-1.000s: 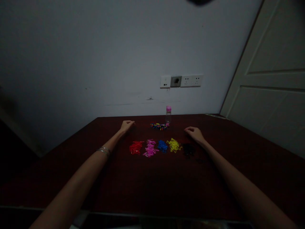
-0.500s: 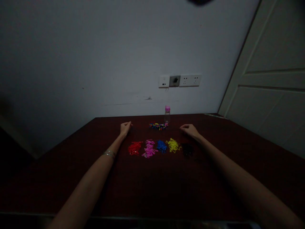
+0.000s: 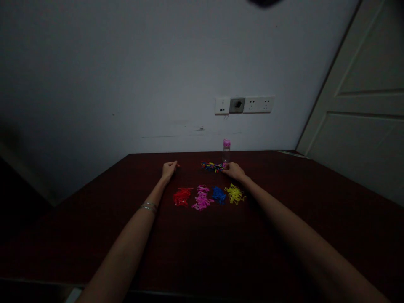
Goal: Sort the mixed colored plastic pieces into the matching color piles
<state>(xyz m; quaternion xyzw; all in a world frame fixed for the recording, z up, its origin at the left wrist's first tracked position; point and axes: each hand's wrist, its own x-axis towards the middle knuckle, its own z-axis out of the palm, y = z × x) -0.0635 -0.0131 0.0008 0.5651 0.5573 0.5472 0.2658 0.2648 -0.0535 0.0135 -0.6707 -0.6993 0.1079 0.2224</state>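
Observation:
My left hand (image 3: 169, 169) rests on the table left of the mixed pile, its fingers curled closed. Whether anything small is in them cannot be made out. At the right end of a mixed heap of multicoloured strips (image 3: 211, 166), the fingertips of my right hand (image 3: 234, 171) are drawn together and touch it. What they pinch is too small and dark to tell. Nearer me lie separate heaps of thin bands or strips: red (image 3: 182, 197), pink (image 3: 202, 198), blue (image 3: 219, 195) and yellow (image 3: 235, 194). Behind my right hand stands a clear bottle with a pink cap (image 3: 226, 145).
Everything lies on a dark reddish-brown table (image 3: 195, 248). Its back edge meets a pale wall (image 3: 158, 84) with sockets and switches (image 3: 244, 104). A white panelled door (image 3: 362, 92) is on the right. The light is dim.
My right hand has moved left to the mixed heap by the bottle. The black heap seen earlier no longer shows beside my right forearm. The view has shifted slightly; my left hand stays put.

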